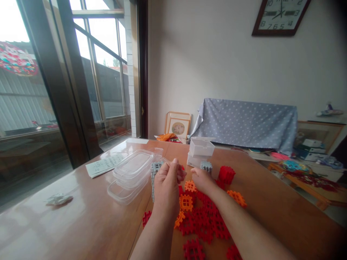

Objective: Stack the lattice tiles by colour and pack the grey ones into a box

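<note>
In the head view, the left hand (168,180) is curled narrow, thumb raised, just beside a grey stack (156,168). The right hand (204,180) is curled too, a slim gap parting them; whether either holds a piece I cannot tell. Red pieces (204,220) and orange pieces (185,203) spread nearer, between the forearms. Clear lids (133,164) border the left, clear boxes (202,148) the far side. Rightward, brown tabletop (271,202) runs out to its edge.
</note>
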`<move>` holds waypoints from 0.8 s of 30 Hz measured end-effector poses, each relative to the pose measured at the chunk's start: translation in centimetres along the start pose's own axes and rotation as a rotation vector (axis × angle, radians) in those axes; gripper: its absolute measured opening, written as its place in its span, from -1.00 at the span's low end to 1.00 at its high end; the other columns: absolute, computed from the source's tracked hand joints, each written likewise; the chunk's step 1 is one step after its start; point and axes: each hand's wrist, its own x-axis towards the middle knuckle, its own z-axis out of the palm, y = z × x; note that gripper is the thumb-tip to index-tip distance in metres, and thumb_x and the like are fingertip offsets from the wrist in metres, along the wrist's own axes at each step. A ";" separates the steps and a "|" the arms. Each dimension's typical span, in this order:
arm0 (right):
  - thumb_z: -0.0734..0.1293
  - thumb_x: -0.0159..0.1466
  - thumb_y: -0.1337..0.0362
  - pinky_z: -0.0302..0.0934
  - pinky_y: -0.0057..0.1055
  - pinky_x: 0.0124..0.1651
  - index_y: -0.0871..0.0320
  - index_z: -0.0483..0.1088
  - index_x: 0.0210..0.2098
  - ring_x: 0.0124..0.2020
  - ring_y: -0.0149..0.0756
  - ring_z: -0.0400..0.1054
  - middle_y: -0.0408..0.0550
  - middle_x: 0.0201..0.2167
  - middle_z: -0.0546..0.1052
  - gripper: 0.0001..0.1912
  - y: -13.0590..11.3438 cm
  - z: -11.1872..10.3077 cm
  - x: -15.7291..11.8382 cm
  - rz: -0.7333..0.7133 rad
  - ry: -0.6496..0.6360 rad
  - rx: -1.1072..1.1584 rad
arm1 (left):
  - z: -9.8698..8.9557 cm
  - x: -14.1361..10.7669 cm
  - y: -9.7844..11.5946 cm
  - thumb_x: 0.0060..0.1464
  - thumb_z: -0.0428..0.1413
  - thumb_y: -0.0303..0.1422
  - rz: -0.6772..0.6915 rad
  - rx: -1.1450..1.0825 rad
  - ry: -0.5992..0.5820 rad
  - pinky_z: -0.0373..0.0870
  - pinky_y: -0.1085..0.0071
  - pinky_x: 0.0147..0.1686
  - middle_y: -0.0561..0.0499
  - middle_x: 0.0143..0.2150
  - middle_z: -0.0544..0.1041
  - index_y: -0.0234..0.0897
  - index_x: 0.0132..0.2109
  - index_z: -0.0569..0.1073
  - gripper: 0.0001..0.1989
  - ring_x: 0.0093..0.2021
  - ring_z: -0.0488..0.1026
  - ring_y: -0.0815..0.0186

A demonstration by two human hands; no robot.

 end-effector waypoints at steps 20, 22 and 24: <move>0.34 0.12 0.35 0.10 -0.43 -0.24 0.13 0.48 -0.27 -0.22 -0.28 0.38 -0.05 -0.21 0.50 -0.83 -1.9 -1.6 -4.4 -0.146 0.042 -0.026 | 0.5 -0.1 -0.5 0.21 0.14 -0.08 -0.026 0.083 -0.029 0.21 0.49 -0.40 0.09 -0.51 0.39 -0.29 -0.37 0.41 -0.64 -0.46 0.29 0.42; 0.32 0.14 0.36 0.11 -0.43 -0.25 0.14 0.45 -0.34 -0.27 -0.31 0.36 -0.08 -0.28 0.50 -0.91 -2.2 -2.2 -5.1 -0.162 0.062 0.022 | 0.5 -0.2 -0.6 0.21 0.13 -0.08 -0.031 0.090 -0.031 0.21 0.50 -0.40 0.10 -0.50 0.39 -0.29 -0.37 0.41 -0.64 -0.46 0.29 0.42; 0.29 0.19 0.33 0.12 -0.44 -0.27 0.15 0.44 -0.37 -0.30 -0.33 0.34 -0.11 -0.34 0.49 -0.93 -2.3 -2.8 -5.9 -0.179 0.069 0.072 | 0.5 -0.3 -0.6 0.22 0.13 -0.07 -0.037 0.100 -0.038 0.22 0.50 -0.39 0.09 -0.50 0.39 -0.29 -0.36 0.41 -0.64 -0.45 0.29 0.42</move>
